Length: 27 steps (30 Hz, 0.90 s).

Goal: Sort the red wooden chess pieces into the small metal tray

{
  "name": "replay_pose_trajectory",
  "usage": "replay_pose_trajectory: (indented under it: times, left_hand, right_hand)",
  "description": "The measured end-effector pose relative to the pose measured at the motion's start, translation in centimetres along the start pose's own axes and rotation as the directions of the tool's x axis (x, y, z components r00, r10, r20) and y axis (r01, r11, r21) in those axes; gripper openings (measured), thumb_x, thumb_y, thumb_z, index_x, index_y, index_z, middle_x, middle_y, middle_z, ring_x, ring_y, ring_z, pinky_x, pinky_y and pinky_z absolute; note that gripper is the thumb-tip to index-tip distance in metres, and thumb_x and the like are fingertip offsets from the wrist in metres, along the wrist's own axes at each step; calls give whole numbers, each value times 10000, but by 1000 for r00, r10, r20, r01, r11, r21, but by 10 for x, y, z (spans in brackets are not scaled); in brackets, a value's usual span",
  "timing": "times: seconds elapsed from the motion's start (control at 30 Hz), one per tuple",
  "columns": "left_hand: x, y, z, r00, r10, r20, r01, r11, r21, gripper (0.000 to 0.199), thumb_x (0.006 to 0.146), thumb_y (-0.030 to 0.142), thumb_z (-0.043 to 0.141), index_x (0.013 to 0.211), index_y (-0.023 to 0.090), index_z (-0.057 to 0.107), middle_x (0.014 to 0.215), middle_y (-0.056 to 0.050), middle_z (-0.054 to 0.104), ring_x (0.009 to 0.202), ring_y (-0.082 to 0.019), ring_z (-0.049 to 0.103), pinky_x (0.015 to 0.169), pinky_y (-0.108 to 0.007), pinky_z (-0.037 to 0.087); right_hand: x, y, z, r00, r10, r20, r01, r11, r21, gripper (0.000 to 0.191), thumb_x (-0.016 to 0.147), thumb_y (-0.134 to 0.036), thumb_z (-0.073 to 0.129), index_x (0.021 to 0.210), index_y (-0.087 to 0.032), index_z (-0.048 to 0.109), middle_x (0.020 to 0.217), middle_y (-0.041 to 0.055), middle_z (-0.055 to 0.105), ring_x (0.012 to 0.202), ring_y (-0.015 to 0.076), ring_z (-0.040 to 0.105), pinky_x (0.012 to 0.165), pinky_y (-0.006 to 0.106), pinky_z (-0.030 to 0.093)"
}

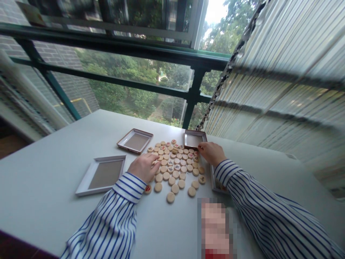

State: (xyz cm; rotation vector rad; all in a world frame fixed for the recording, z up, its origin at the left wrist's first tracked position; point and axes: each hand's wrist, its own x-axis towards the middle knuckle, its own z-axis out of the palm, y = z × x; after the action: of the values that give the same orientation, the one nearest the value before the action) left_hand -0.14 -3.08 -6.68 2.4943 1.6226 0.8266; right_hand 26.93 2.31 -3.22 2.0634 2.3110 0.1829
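Round wooden Chinese chess pieces lie in a loose cluster on the white table, several showing red or black characters and many blank side up. My left hand rests at the cluster's left edge, thumb and fingers apart over the pieces. My right hand is at the cluster's right side, fingertips pinched together by the near right corner of a small box tray. Whatever those fingertips hold, if anything, is hidden. Below my right wrist, another box is partly covered by the sleeve.
A brown-rimmed box lid sits behind my left hand, and a larger white-sided lid stands to its left. The white table meets a window with a green railing. A blurred patch covers the near table edge.
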Motion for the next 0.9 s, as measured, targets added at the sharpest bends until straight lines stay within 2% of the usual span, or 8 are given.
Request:
replay_pose_trajectory:
  times: [0.27,0.37,0.43,0.53,0.63,0.73,0.9]
  left_hand:
    - [-1,-1,1,1000,7,0,-7,1000,-5,228,788,271,476,897,145,632,865,-79,660,733,-169,596,697,-292,472]
    - [0,0,0,1000,1,-2,-1,1000,-6,230,786,275,487,903,142,633,867,-79,661,726,-171,598,691,-295,473]
    - [0,2,-1,1000,6,-9,-6,1000,-17,231,785,273,489,903,137,633,860,-83,661,722,-173,598,686,-300,475]
    - [0,5,-2,999,41,-25,-42,998,-47,211,780,260,493,886,141,632,846,-78,662,714,-166,598,684,-297,480]
    - [0,8,-1,993,111,-39,-114,991,-71,190,780,247,495,874,149,628,825,-67,661,709,-157,599,689,-290,483]
    - [0,11,1,984,172,-53,-177,979,-99,174,778,233,502,869,150,625,813,-65,662,716,-157,599,697,-291,485]
    - [-1,15,3,976,209,-54,-215,965,-150,173,788,242,506,864,146,629,827,-66,668,741,-163,600,722,-302,480]
  right_hand:
    - [13,-9,-2,1000,-16,-9,16,1000,8,314,855,-359,381,952,-227,649,928,100,664,829,217,606,638,284,401]
    - [6,-9,-7,999,-32,-22,32,999,16,317,857,-356,376,994,-220,627,946,96,656,831,215,599,624,278,389]
    - [-3,-8,-10,996,-86,-19,87,996,34,287,855,-322,386,974,-219,625,940,77,653,826,193,591,621,261,376]
    - [-22,-5,-13,936,-351,-2,348,928,135,211,834,-264,439,874,-190,633,863,60,647,768,151,571,637,237,359]
    - [-42,-5,-15,869,-494,1,485,853,191,159,816,-230,481,849,-180,628,839,56,639,755,143,557,646,237,351]
    - [-59,-9,-18,837,-547,2,531,814,234,148,818,-222,488,848,-173,624,821,59,635,752,145,551,654,244,353]
    - [-84,-22,-22,782,-623,9,595,750,289,149,805,-237,510,908,-184,604,865,49,631,774,151,544,659,261,347]
